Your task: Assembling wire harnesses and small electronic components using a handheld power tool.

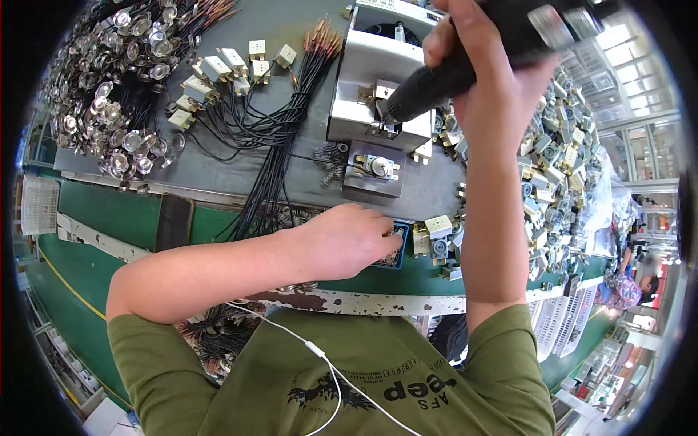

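Observation:
My right hand grips a black electric screwdriver, its nose pointing down and left. The tip meets a small part held at the front of a silver metal fixture; the part is mostly hidden. My left hand hovers at the bench edge with fingers curled down over a small blue tray. Those fingertips are partly hidden, and whatever they pinch does not show. Between my hands, a square metal block carries a white-topped round component with brass-coloured tabs.
Several round metal-rimmed parts are heaped at the far left. Black wires with white connector blocks lie beside them. A coiled spring sits by the block. Cream switch-like units pile up on the right. Another person is far right.

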### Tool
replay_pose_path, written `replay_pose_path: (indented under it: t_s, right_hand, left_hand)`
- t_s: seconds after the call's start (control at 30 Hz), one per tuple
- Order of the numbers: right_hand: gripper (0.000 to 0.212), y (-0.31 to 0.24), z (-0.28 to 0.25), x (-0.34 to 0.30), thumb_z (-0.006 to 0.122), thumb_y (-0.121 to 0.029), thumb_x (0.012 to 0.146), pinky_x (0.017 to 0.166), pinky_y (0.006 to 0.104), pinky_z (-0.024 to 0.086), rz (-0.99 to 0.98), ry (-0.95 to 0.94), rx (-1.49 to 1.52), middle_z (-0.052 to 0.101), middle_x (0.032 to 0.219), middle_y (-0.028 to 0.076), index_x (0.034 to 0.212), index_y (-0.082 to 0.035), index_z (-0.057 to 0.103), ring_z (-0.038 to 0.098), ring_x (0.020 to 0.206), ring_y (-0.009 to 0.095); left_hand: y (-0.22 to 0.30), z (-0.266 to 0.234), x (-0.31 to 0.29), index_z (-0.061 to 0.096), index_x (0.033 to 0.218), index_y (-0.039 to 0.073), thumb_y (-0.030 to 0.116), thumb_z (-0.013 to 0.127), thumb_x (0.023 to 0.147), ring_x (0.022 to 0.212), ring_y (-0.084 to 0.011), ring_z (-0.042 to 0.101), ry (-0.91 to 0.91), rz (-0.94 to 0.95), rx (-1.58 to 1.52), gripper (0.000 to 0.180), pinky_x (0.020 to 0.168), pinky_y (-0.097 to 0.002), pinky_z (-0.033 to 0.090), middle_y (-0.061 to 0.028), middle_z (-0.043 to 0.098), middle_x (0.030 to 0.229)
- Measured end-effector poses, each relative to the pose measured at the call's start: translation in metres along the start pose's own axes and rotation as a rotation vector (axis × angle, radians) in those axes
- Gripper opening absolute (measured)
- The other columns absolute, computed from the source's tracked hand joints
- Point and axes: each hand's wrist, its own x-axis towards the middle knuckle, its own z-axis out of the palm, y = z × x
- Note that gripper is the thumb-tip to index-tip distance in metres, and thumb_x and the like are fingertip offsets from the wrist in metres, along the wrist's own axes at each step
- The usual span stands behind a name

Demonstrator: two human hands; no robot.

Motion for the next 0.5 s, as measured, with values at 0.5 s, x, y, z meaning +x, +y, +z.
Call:
replay_pose_path:
  t_s: [0.5]
  right_hand:
    - [0.042, -0.018, 0.052, 0.010, 0.071, -0.002, 0.092, 0.065, 0.0253, 0.052, 0.300, 0.330, -1.044, 0.063, 0.095, 0.004, 0.126, -0.004, 0.046, 0.063, 0.077, 0.009]
  left_hand:
    - [-0.005, -0.025, -0.006, 0.066, 0.093, 0.002, 0.009, 0.063, 0.086, 0.083, -0.0329, 0.069, 0.135, -0.101, -0.133, 0.011, 0.075, -0.0439, 0.056, -0.0135, 0.067, 0.086]
